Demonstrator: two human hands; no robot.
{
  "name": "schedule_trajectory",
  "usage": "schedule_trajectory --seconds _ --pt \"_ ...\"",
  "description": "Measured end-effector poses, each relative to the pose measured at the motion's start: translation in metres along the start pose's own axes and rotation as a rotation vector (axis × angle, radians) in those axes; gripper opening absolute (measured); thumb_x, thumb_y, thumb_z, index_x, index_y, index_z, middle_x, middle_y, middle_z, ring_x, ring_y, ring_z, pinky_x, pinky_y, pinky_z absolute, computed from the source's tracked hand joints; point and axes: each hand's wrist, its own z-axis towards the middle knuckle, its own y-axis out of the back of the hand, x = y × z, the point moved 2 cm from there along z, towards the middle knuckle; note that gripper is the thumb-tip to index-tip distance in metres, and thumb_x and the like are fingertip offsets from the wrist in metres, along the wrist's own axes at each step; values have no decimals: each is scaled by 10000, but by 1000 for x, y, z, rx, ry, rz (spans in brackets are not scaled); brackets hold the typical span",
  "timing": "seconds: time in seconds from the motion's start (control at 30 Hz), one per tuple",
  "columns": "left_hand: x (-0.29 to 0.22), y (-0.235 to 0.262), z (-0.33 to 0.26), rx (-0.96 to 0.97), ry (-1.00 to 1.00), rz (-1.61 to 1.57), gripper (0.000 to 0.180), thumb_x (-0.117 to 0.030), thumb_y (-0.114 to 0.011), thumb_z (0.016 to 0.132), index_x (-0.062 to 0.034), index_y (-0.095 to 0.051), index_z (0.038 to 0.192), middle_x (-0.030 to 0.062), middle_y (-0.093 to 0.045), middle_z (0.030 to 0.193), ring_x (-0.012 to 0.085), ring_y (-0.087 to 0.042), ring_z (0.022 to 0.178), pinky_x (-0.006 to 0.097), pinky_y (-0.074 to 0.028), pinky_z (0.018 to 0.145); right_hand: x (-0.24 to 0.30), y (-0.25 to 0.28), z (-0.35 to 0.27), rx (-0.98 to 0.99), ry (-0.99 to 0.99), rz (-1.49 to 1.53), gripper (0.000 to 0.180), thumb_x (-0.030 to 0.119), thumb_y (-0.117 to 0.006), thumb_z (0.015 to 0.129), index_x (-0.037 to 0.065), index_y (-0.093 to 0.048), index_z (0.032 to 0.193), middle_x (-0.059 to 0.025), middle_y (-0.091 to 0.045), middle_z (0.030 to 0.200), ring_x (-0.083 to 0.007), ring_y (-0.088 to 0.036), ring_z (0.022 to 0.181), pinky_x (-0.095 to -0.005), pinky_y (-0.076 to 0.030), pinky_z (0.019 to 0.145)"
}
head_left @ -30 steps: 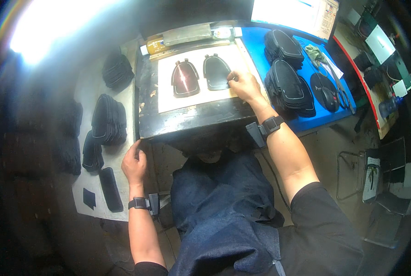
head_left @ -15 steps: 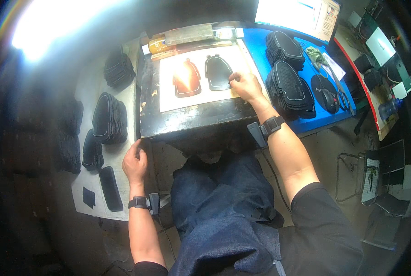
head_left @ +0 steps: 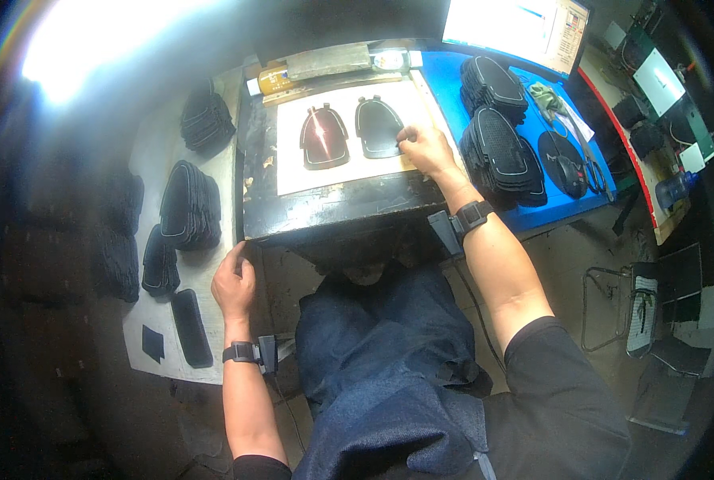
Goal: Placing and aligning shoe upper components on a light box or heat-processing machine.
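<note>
Black arched piece (head_left: 378,126) on the white sheet (head_left: 309,172), under the right hand's fingertips.

It lies flat on the dark press table (head_left: 325,210), just beside a glossy dark-red piece (head_left: 323,138). The right hand (head_left: 426,150) presses its edge, fingers bent, grasping nothing. The left hand (head_left: 233,282) curls loosely at the table's front left corner, near stacks of black pieces (head_left: 187,206).

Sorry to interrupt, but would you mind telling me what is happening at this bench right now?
A seated person works at a dark press table. Their right hand rests its fingertips on the right one of two dark shield-shaped pieces lying on a white sheet; the left piece looks reddish and glossy. Their left hand grips the table's near left corner. Stacks of similar black pieces sit on the blue surface alongside.
</note>
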Motion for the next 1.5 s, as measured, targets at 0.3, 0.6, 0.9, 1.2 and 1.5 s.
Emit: schedule_trajectory --seconds 0.3,0.6,0.9,1.2,1.5 --pt "-2 3 -1 12 32 -21 353 -131 -627 864 -119 -719 1205 140 -737 968 299 -712 865 383 -547 780 -1 -4 -4 -26 61 -47 204 167 -664 803 130 -781 966 -127 -747 991 -302 -707 983 -426 -546 882" --pt "-2 2 -1 -6 -1 18 353 -150 -609 866 -122 -716 1201 156 -739 1066 330 -712 972 412 -548 853 -1 -10 -15 -114 193 -93 165 148 -656 853 115 -770 968 -153 -736 989 -339 -703 950 -449 -553 864" --pt "0 1 -3 -8 -34 56 348 -170 -602 873 -123 -716 1199 143 -731 1135 337 -697 1044 412 -539 905 24 14 -105 -186 305 -158 183 145 -633 905 78 -741 1038 -158 -692 1000 -353 -683 949 -470 -547 810" --pt "-2 2 -4 70 38 47 360 -170 -620 868 -126 -708 1214 140 -731 1134 338 -696 1047 418 -544 897 -68 138 -181 -574 0 194 164 156 -633 976 43 -744 1016 -100 -705 926 -228 -661 892 -337 -512 815" --pt "-4 0 -5 26 -44 85 360 -150 -629 861 -124 -713 1210 148 -728 1136 331 -696 1045 410 -539 903 -173 189 -134 -734 130 -346 293 158 -662 927 29 -684 1189 -176 -657 1210 -350 -609 1148 -436 -468 1024"
